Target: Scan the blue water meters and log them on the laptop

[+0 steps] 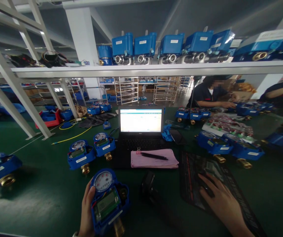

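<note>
My left hand grips the left side of a blue water meter, tilted so its round dial and small display face me. A brass pipe end shows at its bottom. My right hand lies over a black computer mouse on a dark printed mouse pad. Between my hands a black handheld scanner rests on the green table. Beyond it stands an open laptop with a lit screen. Pink papers with a clip and a black pen lie over its front.
More blue meters stand at left and at right. Overhead, a white shelf carries a row of blue meters. A phone lies beside the laptop. Across the table a co-worker handles parts. A yellow cable lies at left.
</note>
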A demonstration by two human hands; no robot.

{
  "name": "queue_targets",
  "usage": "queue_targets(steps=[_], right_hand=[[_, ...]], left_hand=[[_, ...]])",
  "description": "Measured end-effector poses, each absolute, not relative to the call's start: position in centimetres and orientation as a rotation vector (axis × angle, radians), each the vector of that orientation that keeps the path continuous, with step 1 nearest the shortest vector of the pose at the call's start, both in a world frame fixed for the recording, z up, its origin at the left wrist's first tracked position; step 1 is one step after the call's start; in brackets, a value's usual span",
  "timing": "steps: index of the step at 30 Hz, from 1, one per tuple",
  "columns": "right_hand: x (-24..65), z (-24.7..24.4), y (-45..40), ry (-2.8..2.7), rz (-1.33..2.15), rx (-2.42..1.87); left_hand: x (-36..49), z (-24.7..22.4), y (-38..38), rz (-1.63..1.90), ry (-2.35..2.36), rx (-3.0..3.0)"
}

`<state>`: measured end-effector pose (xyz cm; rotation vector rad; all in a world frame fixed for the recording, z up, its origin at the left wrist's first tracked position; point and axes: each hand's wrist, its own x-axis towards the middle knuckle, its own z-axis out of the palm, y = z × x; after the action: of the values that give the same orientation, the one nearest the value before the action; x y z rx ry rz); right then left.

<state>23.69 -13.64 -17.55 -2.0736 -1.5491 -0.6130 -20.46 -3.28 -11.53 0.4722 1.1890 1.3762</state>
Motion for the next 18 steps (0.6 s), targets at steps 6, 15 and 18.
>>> queue_targets(steps=[6, 15, 18], right_hand=[[23.71, -17.64, -13.58, -1.531, -0.586, -2.097], [23.75, -17.91, -13.42, -1.533, -0.604, -2.058], [23.62, -17.82, -13.45, -1.551, -0.624, -2.038]], left_hand=[[-20.01, -10.80, -3.43, 1.400, 1.179, 0.439], [-20.07, -11.11, -3.28, 1.429, 1.149, 0.452], [-20.09, -11.00, -3.33, 1.416, 1.190, 0.424]])
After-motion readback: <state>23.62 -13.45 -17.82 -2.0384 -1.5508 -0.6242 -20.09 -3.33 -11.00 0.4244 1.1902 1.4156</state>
